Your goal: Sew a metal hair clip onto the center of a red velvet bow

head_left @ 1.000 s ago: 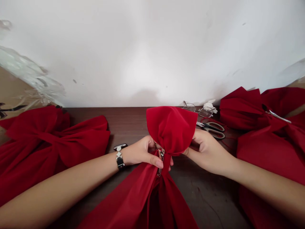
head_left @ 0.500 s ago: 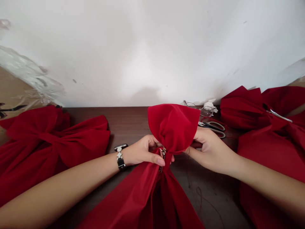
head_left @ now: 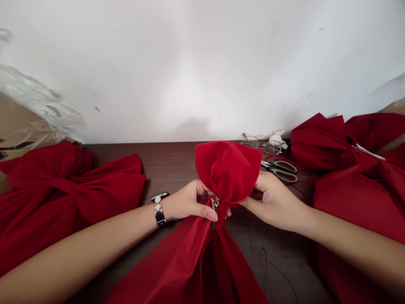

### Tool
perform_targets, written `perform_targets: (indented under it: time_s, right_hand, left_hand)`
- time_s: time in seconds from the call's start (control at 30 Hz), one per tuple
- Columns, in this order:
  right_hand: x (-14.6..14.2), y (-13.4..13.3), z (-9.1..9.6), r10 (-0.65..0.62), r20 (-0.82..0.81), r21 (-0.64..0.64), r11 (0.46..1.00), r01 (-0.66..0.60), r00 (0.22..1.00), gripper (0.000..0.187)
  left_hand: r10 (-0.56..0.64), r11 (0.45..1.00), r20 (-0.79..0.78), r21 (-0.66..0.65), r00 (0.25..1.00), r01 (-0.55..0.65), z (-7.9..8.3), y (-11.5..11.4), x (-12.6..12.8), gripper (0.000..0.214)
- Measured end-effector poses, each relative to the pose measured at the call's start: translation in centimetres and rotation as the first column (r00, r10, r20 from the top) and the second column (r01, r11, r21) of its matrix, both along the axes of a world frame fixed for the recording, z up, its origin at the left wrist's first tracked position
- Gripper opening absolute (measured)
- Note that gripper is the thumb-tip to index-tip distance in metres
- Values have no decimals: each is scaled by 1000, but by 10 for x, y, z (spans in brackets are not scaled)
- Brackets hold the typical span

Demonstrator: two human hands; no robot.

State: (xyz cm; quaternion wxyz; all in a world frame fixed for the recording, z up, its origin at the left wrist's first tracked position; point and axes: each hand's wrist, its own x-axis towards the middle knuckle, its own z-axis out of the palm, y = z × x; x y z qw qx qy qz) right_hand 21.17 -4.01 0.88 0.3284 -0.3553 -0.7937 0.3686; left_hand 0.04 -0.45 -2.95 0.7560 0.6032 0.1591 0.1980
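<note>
A red fabric bow (head_left: pixel 228 169) stands gathered at a narrow waist in the middle of the view, with long red tails (head_left: pixel 190 264) spreading down towards me. A narrow metal clip (head_left: pixel 214 213) sits on the waist. My left hand (head_left: pixel 186 202) pinches the gathered fabric and the clip between its fingers. My right hand (head_left: pixel 274 199) grips the bow's right side, with its fingertips at the waist behind the fabric.
Similar red bows lie left (head_left: pixel 72 181) and right (head_left: pixel 348 143) on the dark wooden table (head_left: pixel 164 153), the right one bearing a metal clip (head_left: pixel 367 150). Scissors (head_left: pixel 280 171), glasses (head_left: pixel 262 145) and white tissue (head_left: pixel 277 140) lie behind. A white wall (head_left: pixel 202 63) stands beyond.
Both hands keep their hold at the bow's waist. The view has tilted slightly, and the bow and clip have shifted only a little.
</note>
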Motion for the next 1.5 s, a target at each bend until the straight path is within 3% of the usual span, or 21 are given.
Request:
perform_targets:
  time_s: [0.13,0.4,0.67,0.9,1.17,1.5]
  right_hand:
    - [-3,0,-6,5,-117,-118,993,-19,993,11]
    - [-7,-3,-8,-19,-148,-23,1000,16,989,14]
    - [-5,0,-8,32,-226,-169,983,-71,974,18]
    - [-5,0,-7,31,-225,-195,978,-76,974,22]
    - [-9,-5,-9,-42,-203,-48,998,33,978,21]
    - [-2,0,-8,-9,-195,-80,997,-7,981,16]
  left_hand:
    - [34,999,5,5,999,-34,-1,-1,1,34]
    - [34,999,3,15,999,-34,0,-1,1,33]
    - [20,1000,47,-6,999,-20,0,-1,1,31]
    - [5,1000,60,0,998,-5,0,-1,1,30]
    - [3,1000,83,13,997,-4,-1,-1,2,26]
    - [9,999,90,-36,996,-6,-2,-1,1,31]
